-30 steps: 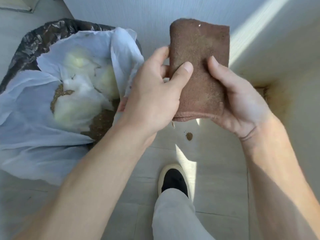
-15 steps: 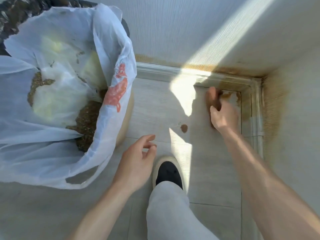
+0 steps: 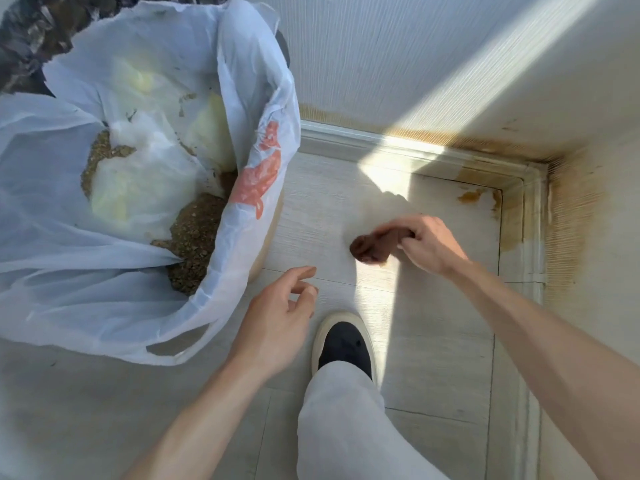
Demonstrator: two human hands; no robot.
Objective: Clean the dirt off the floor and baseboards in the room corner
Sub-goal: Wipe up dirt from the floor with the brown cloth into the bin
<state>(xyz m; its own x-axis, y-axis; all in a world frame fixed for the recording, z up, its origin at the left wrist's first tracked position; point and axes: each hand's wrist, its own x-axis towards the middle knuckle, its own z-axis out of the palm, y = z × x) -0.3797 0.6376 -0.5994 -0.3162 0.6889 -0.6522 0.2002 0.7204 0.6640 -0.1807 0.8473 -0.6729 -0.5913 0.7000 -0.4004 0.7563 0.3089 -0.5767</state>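
Brown cloth — soft, light, bunches easily; right hand pinches bunched end, wiping floor — left hand empty, fingers relaxed.

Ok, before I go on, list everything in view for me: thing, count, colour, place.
cloth: 1, brown, bunched on the floor, gripped by the right hand
stains: several, orange-brown, on the floor by the corner, along both baseboards and up the lower walls
baseboards: 2, white, meeting at the corner upper right
floor: 1, pale wood-look, sunlit strip across it
plastic bag: 1, translucent white with orange print, left, open, holding brown granular dirt and whitish wads
black liner: 1, top left behind the bag
shoe: 1, black with cream sole, bottom centre
trouser leg: 1, light grey, bottom centre
left hand: 1, loosely curled, holding nothing, above the floor
right hand: 1, gripping the cloth
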